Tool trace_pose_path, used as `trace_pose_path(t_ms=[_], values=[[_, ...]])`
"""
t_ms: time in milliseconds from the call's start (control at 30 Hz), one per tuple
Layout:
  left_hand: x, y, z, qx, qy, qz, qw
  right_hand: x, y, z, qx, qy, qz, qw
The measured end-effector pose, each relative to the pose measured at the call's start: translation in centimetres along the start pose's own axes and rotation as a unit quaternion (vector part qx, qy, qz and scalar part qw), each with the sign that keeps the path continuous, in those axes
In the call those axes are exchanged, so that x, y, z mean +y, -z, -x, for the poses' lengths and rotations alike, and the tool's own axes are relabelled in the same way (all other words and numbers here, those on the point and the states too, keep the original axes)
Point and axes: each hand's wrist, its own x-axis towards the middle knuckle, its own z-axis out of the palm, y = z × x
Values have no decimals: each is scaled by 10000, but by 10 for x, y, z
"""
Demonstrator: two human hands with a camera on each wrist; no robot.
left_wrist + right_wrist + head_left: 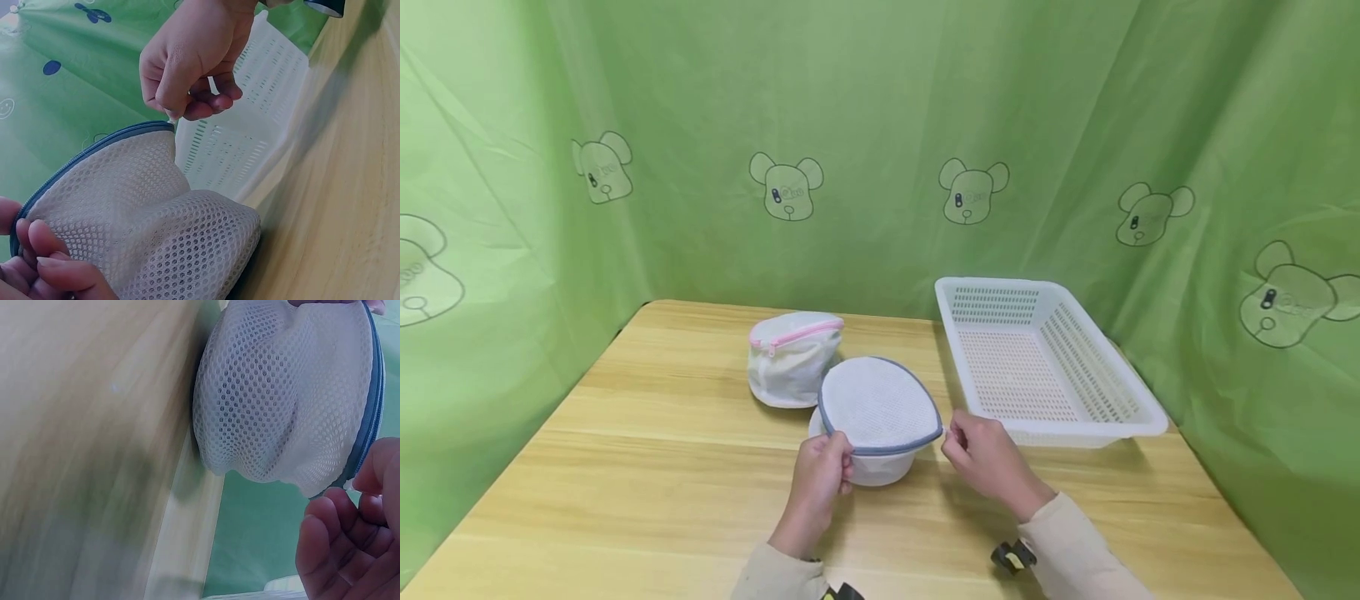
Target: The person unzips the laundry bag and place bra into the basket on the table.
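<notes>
A white mesh laundry bag [880,404] with a blue-grey zipper stands on the table in the head view, its flat lid facing up. My left hand [822,475] pinches the zippered rim at the front left; its fingers [53,250] curl over that edge in the left wrist view. At the bag's right corner, my right hand [988,454] pinches the small whitish zipper end between thumb and forefinger. The zipper [369,412] runs along the rim between both hands and looks closed. The mesh wall [262,394] bulges and creases below it.
Behind the bag to the left sits a second white mesh bag [793,358] with a pink zipper. A white plastic basket [955,350] with slotted walls stands at the back right, close beyond my right hand. Green curtains [880,100] enclose the wooden table [647,467].
</notes>
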Motion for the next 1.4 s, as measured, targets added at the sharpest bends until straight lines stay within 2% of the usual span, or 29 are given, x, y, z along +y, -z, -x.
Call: trace_pose_path(t_ms=[267, 433, 533, 667, 767, 933, 1000, 1167, 1400], values=[[-1, -1, -1, -87, 179, 451, 9988, -9, 5, 5, -130, 65, -593, 9981], [-3, -2, -1, -220, 256, 302, 9990, -13, 5, 4, -96, 226, -716, 9971], [-4, -3, 1, -459, 175, 267, 9984, -14, 5, 4, -17, 355, -754, 9965], [-3, -4, 3, -848, -42, 457, 9953, -17, 6, 3, 55, 497, -851, 9951], [-3, -5, 4, -934, -142, 533, 9941, -21, 6, 2, 47, 619, -942, 9936], [-5, -7, 4, -895, -82, 65, 9959, -28, 5, 1, -40, 739, -1052, 9917], [-7, -7, 3, -1003, -72, -125, 9949, -30, 3, 0, -72, 773, -1101, 9909], [-6, -6, 3, -1208, -161, -245, 9922, -36, 1, -3, -83, 881, -1203, 9888], [-8, -10, 7, -1731, -7, -520, 9835, -45, -3, -4, -114, 1032, -1309, 9859]])
